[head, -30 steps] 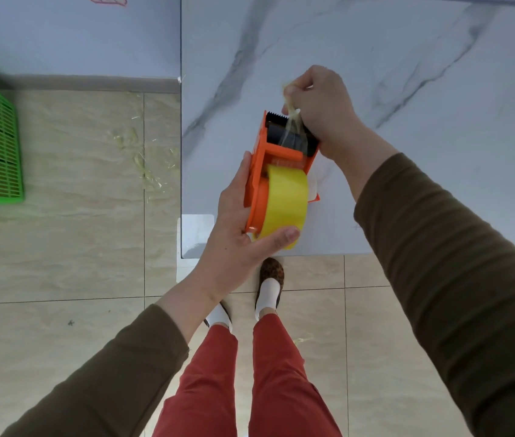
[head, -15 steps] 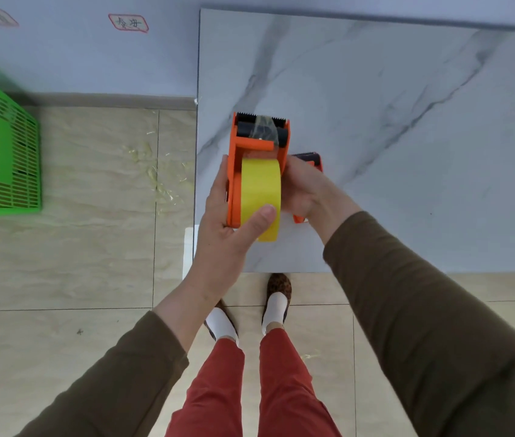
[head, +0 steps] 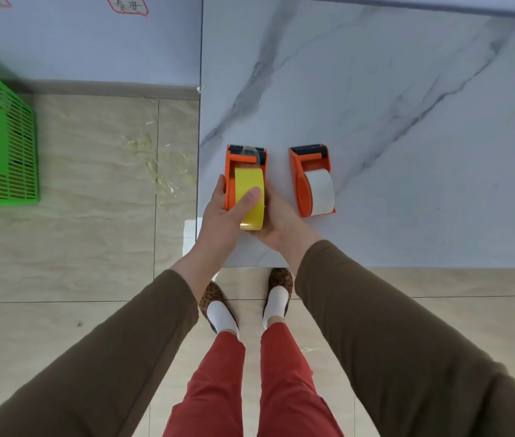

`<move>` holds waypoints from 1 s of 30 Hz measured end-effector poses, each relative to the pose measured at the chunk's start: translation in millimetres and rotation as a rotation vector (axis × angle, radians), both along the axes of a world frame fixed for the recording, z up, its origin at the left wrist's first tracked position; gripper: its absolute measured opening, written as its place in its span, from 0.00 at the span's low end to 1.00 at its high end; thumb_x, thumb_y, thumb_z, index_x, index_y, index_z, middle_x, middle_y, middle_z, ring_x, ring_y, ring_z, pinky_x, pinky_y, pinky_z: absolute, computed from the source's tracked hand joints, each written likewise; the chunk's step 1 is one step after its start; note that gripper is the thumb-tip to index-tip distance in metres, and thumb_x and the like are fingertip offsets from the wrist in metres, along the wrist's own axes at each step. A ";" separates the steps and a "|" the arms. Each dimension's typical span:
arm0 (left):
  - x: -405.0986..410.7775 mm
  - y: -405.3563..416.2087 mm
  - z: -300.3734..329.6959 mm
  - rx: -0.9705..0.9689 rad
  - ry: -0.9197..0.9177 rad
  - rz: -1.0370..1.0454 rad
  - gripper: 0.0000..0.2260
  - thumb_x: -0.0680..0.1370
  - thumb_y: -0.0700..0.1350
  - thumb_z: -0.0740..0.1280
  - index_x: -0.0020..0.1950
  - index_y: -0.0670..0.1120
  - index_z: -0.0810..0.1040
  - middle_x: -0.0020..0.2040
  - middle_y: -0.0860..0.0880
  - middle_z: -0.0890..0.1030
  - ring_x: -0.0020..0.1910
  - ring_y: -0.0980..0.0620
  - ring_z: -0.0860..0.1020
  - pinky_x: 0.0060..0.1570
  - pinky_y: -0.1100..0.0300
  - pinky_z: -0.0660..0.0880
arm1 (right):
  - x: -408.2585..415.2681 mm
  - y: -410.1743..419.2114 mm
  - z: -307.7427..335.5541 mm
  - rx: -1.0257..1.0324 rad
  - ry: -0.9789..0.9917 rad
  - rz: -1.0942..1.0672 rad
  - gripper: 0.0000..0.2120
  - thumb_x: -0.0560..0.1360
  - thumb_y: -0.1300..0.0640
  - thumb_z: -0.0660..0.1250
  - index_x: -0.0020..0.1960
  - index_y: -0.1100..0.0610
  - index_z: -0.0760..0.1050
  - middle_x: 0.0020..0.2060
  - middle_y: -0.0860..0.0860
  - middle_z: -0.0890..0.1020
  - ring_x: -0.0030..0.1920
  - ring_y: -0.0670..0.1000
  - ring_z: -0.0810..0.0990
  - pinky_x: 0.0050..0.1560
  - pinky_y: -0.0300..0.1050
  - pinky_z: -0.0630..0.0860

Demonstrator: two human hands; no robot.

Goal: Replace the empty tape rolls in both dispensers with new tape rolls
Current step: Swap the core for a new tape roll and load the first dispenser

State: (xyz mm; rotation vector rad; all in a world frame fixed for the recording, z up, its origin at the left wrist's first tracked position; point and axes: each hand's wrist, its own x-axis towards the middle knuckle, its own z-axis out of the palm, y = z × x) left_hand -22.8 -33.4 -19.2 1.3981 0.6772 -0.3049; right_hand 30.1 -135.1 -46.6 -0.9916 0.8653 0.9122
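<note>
Two orange dispensers (head: 245,171) (head: 310,181): yellow roll (head: 249,187), white roll (head: 319,192).

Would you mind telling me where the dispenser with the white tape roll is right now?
In the head view, the dispenser with the white roll stands untouched on the marble table, just right of the yellow-roll dispenser held in both hands, near the table's front edge.

Your sleeves (head: 391,335): long, olive-brown, plain knit
Your trousers (head: 218,389): brick red
Your socks (head: 220,315): white
Your slippers (head: 280,277): leopard print
</note>
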 end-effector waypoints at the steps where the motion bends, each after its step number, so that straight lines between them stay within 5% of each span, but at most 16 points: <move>1: 1.1 1.1 -4.2 -0.003 0.012 -0.002 0.25 0.78 0.57 0.73 0.74 0.55 0.75 0.62 0.54 0.86 0.59 0.56 0.86 0.59 0.60 0.83 | -3.0 -0.6 -1.4 -0.083 -0.019 0.061 0.24 0.83 0.40 0.58 0.68 0.55 0.78 0.57 0.55 0.86 0.59 0.56 0.84 0.57 0.52 0.81; 3: 4.5 3.4 -11.8 -0.007 0.027 -0.001 0.24 0.81 0.54 0.72 0.76 0.53 0.73 0.65 0.50 0.85 0.62 0.52 0.85 0.63 0.57 0.82 | -10.3 -2.7 -3.0 -0.252 -0.057 0.195 0.18 0.83 0.43 0.61 0.62 0.54 0.80 0.50 0.52 0.87 0.53 0.53 0.85 0.52 0.49 0.81; 7: 13.1 6.2 -20.9 0.007 0.024 0.000 0.23 0.82 0.52 0.72 0.76 0.53 0.72 0.66 0.49 0.84 0.64 0.51 0.84 0.64 0.56 0.79 | -25.8 -4.8 -1.0 -0.419 -0.209 0.135 0.15 0.85 0.47 0.56 0.61 0.53 0.77 0.58 0.54 0.84 0.59 0.55 0.82 0.57 0.50 0.79; 10: 17.4 9.1 -26.4 0.007 0.033 -0.029 0.26 0.82 0.53 0.71 0.79 0.52 0.70 0.67 0.48 0.84 0.66 0.50 0.83 0.69 0.53 0.78 | -33.4 -0.8 9.8 -0.383 -0.358 0.121 0.17 0.86 0.43 0.53 0.59 0.44 0.80 0.51 0.38 0.86 0.55 0.39 0.82 0.56 0.41 0.76; 14: 18.8 13.9 -30.5 0.009 0.088 -0.104 0.39 0.80 0.58 0.72 0.85 0.46 0.60 0.72 0.45 0.81 0.72 0.46 0.79 0.78 0.46 0.71 | -40.2 4.4 12.3 -0.374 -0.468 0.190 0.12 0.85 0.44 0.56 0.61 0.42 0.78 0.50 0.37 0.83 0.46 0.27 0.79 0.47 0.29 0.74; 19: 19.0 20.5 -26.6 0.022 0.111 -0.166 0.43 0.77 0.60 0.73 0.85 0.44 0.59 0.74 0.44 0.80 0.74 0.45 0.78 0.79 0.45 0.70 | -38.4 4.0 13.4 -0.396 -0.492 0.222 0.11 0.85 0.48 0.59 0.53 0.41 0.80 0.46 0.39 0.84 0.43 0.30 0.80 0.41 0.26 0.73; 23: 11.7 18.3 -25.7 0.067 0.096 -0.148 0.34 0.81 0.54 0.72 0.83 0.47 0.63 0.71 0.48 0.81 0.71 0.50 0.80 0.77 0.48 0.72 | -36.0 3.2 16.4 -0.387 -0.473 0.256 0.11 0.85 0.48 0.59 0.59 0.42 0.80 0.49 0.38 0.84 0.51 0.33 0.81 0.46 0.28 0.72; 26: 4.7 14.5 -23.5 0.092 0.093 -0.100 0.20 0.82 0.54 0.70 0.71 0.48 0.73 0.62 0.50 0.83 0.63 0.51 0.82 0.74 0.46 0.74 | -37.0 2.1 19.9 -0.381 -0.457 0.276 0.15 0.85 0.47 0.58 0.67 0.45 0.78 0.50 0.35 0.82 0.52 0.33 0.78 0.46 0.28 0.70; 30: 0.8 8.9 -19.5 0.098 0.070 -0.138 0.21 0.86 0.56 0.63 0.75 0.48 0.70 0.68 0.49 0.81 0.66 0.55 0.80 0.68 0.56 0.75 | -40.9 4.6 19.6 -0.312 -0.428 0.324 0.22 0.85 0.41 0.53 0.76 0.44 0.68 0.65 0.42 0.77 0.66 0.44 0.73 0.63 0.40 0.68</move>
